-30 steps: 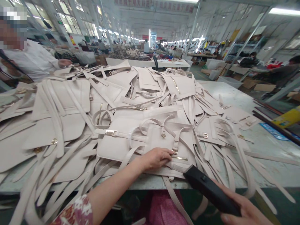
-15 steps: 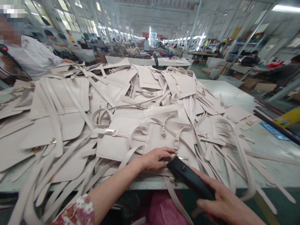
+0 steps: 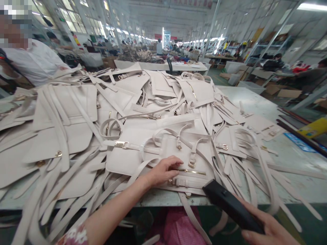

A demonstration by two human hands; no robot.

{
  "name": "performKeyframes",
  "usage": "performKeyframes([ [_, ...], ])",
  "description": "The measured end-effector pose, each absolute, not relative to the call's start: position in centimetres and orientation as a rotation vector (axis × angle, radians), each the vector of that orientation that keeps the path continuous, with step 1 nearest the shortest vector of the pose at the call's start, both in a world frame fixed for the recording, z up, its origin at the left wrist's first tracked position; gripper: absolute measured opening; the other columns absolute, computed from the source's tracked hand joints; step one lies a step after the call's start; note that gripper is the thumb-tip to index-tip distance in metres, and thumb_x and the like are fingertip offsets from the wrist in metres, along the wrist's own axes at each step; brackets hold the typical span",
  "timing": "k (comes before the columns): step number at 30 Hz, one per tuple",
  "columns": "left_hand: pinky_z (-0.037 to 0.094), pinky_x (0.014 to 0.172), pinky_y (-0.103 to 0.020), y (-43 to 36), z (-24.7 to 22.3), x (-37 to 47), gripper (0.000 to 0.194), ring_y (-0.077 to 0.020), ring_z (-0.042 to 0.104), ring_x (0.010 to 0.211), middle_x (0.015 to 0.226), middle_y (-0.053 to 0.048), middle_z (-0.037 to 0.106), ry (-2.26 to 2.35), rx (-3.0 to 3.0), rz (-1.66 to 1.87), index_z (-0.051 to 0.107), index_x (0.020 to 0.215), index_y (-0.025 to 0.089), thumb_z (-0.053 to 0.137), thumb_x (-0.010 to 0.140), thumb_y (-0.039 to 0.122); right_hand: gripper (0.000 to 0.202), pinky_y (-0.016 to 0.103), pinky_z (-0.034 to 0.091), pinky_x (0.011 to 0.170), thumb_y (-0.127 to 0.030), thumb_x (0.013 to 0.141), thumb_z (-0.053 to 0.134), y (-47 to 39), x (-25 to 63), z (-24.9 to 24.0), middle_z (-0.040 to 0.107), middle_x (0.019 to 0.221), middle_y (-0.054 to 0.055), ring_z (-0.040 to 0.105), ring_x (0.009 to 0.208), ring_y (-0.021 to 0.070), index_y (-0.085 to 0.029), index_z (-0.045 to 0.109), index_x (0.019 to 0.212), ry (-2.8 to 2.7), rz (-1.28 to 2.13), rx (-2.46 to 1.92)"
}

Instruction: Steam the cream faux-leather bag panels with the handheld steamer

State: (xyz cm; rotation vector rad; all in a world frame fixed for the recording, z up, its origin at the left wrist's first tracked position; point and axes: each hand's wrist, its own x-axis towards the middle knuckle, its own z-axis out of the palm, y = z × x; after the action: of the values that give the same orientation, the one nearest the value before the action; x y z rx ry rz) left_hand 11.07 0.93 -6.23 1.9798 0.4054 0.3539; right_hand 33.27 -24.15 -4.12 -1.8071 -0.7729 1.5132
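My left hand (image 3: 166, 170) rests on a pale beige bag panel (image 3: 133, 161), its fingers loosely bent and holding nothing. Right of its fingertips are a gold zipper (image 3: 194, 173) and a small strap with a gold buckle (image 3: 191, 162). Another buckled strap (image 3: 178, 182) runs along the panel's lower edge. My right hand (image 3: 265, 221) is wrapped round a black handheld tool like a hair clipper (image 3: 230, 204). The tool's front end points up and left, close to the panel's lower right corner; whether it touches is unclear.
Beige bag panels (image 3: 63, 115) and loose straps (image 3: 51, 190) are heaped over the worktable (image 3: 255, 98), some hanging off its front edge. A person in a white shirt (image 3: 38, 61) stands at the far left. Dark rods (image 3: 301, 139) lie at the right edge.
My right hand has drawn the black tool down and right, away from the buckle. My left hand has slid slightly left, uncovering the zipper. The person at left has shifted.
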Motion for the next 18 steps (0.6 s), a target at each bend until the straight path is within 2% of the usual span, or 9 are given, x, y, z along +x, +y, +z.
performKeyframes([
  [3,0.040,0.087,-0.028,0.0,-5.9,10.0,0.047,-0.0170,0.048,0.098,0.108,-0.005,0.051,0.360,2.143,0.322,0.050,0.109,0.018,0.058,0.064,0.009,0.084,0.016,0.031,0.035,-0.042,0.062,0.062,-22.4,32.1,-3.8,0.048,0.041,-0.007,0.042,0.036,0.0093,-0.021,0.024,0.134,-0.752,1.519,-1.792],
  [5,0.039,0.088,-0.027,-0.4,-5.7,9.8,0.049,-0.0175,0.047,0.101,0.110,-0.005,0.049,0.338,2.226,0.318,0.049,0.111,0.019,0.060,0.063,0.010,0.089,0.015,0.031,0.036,-0.043,0.061,0.063,-21.7,31.7,-3.5,0.049,0.041,-0.008,0.042,0.035,0.0087,-0.018,0.019,0.135,-0.742,1.509,-1.749],
  [8,0.041,0.083,-0.026,-0.7,-5.2,10.4,0.043,-0.0171,0.050,0.094,0.104,-0.004,0.052,0.397,2.331,0.292,0.051,0.106,0.019,0.062,0.066,0.019,0.098,0.019,0.034,0.037,-0.046,0.063,0.064,-21.2,32.0,-2.7,0.053,0.041,-0.006,0.044,0.036,0.0114,-0.015,0.008,0.136,-0.673,1.369,-1.689],
  [10,0.041,0.082,-0.028,-1.0,-4.8,11.7,0.034,-0.0176,0.051,0.091,0.099,-0.004,0.054,0.444,2.425,0.304,0.052,0.103,0.019,0.060,0.070,0.024,0.095,0.021,0.036,0.038,-0.045,0.066,0.063,-20.8,32.7,-2.1,0.055,0.042,-0.006,0.047,0.038,0.0133,-0.019,0.004,0.137,-0.624,1.246,-1.693],
  [12,0.037,0.090,-0.033,-1.5,-4.8,13.3,0.034,-0.0201,0.048,0.101,0.109,-0.007,0.053,0.452,2.527,0.347,0.051,0.108,0.020,0.055,0.074,0.024,0.087,0.021,0.037,0.038,-0.044,0.069,0.061,-19.9,33.6,-1.5,0.056,0.042,-0.006,0.047,0.037,0.0136,-0.024,0.010,0.136,-0.609,1.182,-1.731],
  [15,0.023,0.102,-0.044,-2.6,-5.5,15.5,0.049,-0.0271,0.026,0.124,0.135,-0.008,0.033,0.449,2.648,0.325,0.040,0.122,0.023,0.054,0.075,0.031,0.077,0.022,0.039,0.037,-0.041,0.070,0.061,-17.5,35.0,-0.8,0.054,0.042,-0.007,0.047,0.036,0.0130,-0.025,0.019,0.133,-0.669,1.159,-1.763],
  [18,0.015,0.104,-0.049,-3.2,-6.6,16.5,0.054,-0.0303,0.014,0.129,0.141,-0.004,0.023,0.447,2.714,0.241,0.033,0.128,0.028,0.050,0.077,0.041,0.066,0.022,0.040,0.036,-0.035,0.073,0.058,-14.1,35.8,-1.2,0.051,0.041,-0.008,0.048,0.036,0.0128,-0.024,0.027,0.131,-0.819,1.132,-1.728],
])
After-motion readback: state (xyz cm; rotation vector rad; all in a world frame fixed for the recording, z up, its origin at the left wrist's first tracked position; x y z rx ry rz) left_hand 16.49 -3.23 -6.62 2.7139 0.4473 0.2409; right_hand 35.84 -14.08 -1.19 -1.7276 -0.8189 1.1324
